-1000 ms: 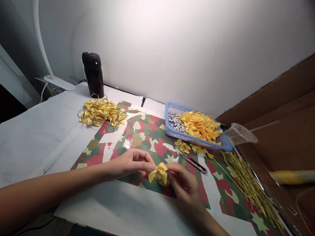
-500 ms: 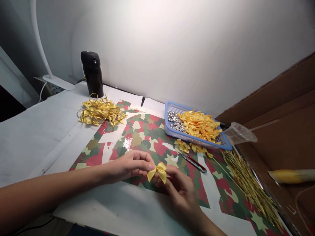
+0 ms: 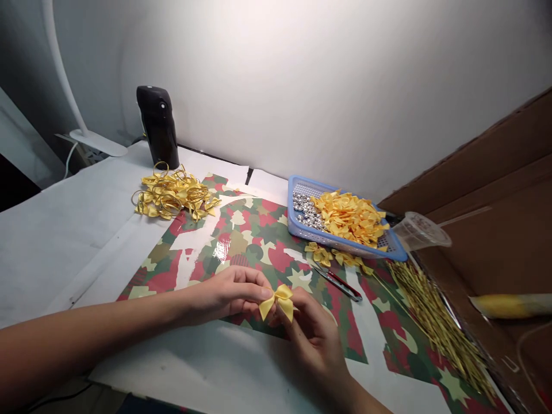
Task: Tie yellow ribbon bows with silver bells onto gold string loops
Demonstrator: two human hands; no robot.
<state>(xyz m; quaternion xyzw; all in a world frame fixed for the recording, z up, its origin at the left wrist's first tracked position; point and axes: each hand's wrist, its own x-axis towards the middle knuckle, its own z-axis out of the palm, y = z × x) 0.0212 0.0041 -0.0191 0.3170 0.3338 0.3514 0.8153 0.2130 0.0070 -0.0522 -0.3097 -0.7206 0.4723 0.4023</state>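
Over the table's near edge, a small yellow ribbon bow [image 3: 277,302] is held between both hands, its two tails hanging down. My left hand [image 3: 241,292] pinches the bow's left loop between thumb and fingers. From the right, my right hand [image 3: 317,333] grips the bow's right side, thumb beneath and fingers curled behind. Whatever lies behind the bow is hidden by it and the fingers. Just beyond the right hand rest thread snips [image 3: 338,283] with a red part. A few loose bows [image 3: 319,253] lie past them.
A blue basket [image 3: 297,229] holds yellow bows and silver bells. Gold twist ties [image 3: 440,328] lie at right, beside a clear plastic cup [image 3: 420,233]. At left are a pile of bows with gold loops [image 3: 175,192], a black bottle [image 3: 159,129] and a white lamp [image 3: 99,144].
The view has shifted slightly. Both hands keep hold of the bow in nearly the same place, and the right thumb has moved up closer against the bow's underside.
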